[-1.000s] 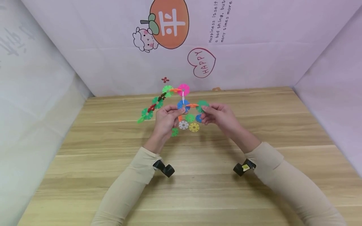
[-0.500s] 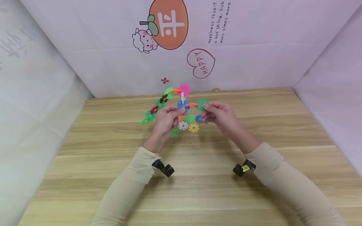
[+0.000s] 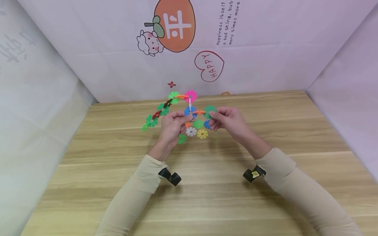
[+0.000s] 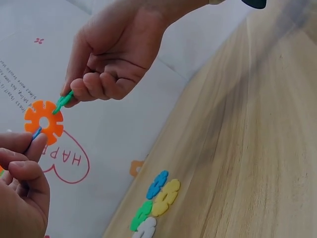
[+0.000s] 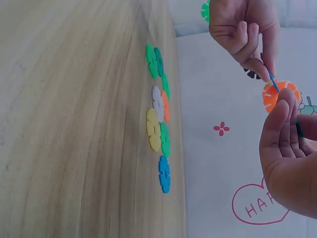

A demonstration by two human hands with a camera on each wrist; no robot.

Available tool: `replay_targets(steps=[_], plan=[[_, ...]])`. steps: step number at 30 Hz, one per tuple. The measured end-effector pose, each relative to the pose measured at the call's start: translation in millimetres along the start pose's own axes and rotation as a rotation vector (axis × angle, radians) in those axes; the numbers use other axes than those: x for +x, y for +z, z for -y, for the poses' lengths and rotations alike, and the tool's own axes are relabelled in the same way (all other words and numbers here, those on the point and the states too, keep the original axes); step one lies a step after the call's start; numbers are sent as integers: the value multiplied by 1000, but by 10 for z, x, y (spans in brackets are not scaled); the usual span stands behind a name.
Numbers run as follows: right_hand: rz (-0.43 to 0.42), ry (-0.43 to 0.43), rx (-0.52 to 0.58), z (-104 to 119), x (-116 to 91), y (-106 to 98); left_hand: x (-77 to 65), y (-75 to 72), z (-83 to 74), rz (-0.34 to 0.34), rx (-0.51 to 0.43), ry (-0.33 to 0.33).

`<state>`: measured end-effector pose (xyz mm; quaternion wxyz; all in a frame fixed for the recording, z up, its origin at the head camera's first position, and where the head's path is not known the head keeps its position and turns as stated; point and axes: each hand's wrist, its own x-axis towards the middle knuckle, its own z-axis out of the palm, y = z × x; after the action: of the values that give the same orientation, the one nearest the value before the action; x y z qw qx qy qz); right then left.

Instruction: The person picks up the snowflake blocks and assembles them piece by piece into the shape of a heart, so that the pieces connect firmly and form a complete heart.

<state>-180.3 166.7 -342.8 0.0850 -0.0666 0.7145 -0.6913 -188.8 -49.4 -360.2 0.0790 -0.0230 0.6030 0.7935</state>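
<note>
A chain of slotted plastic discs hangs above the table, linked slot into slot. My left hand (image 3: 174, 126) pinches a blue disc (image 3: 189, 110) in it between thumb and fingers. With thumb and forefinger my right hand (image 3: 233, 122) grips a green disc (image 3: 209, 110) at the chain's right end. Between them an orange disc (image 4: 53, 118) joins the two, clear in the left wrist view. From the blue disc the chain runs through a white disc (image 3: 190, 104), a pink disc (image 3: 193, 95) and on through green, brown and red ones, slanting down leftward beyond my left hand.
Loose discs lie on the wooden table (image 3: 206, 196) below the hands: a yellow disc (image 3: 202, 134), a white one (image 3: 191, 132), a blue one (image 5: 164, 174), and several green and orange ones. A printed white cloth (image 3: 251, 65) rises behind the table; cloth sides flank it.
The chain's left part swung slightly rightward, then back to the left. The pinched discs sit a little lower in the head view. Both hands keep their grips.
</note>
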Motion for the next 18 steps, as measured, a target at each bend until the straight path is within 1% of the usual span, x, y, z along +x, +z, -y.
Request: replay_targets(steps=[3,6,9,12,14,18], plan=[[30,-5,-25,-28,14,-8,8,-40,8,20,-9,-3],[46,-1,-32,-45,19,-32,18,-53,18,46,-20,-29],[54,11,-25,-57,20,-32,16,-61,33,54,-40,-47],[53,25,-22,-76,16,-22,15,-61,48,53,-58,-37],[48,25,-40,-82,10,-9,14,-58,56,51,-60,-28],[36,-2,-82,-85,11,22,14,-42,73,42,-49,-22]])
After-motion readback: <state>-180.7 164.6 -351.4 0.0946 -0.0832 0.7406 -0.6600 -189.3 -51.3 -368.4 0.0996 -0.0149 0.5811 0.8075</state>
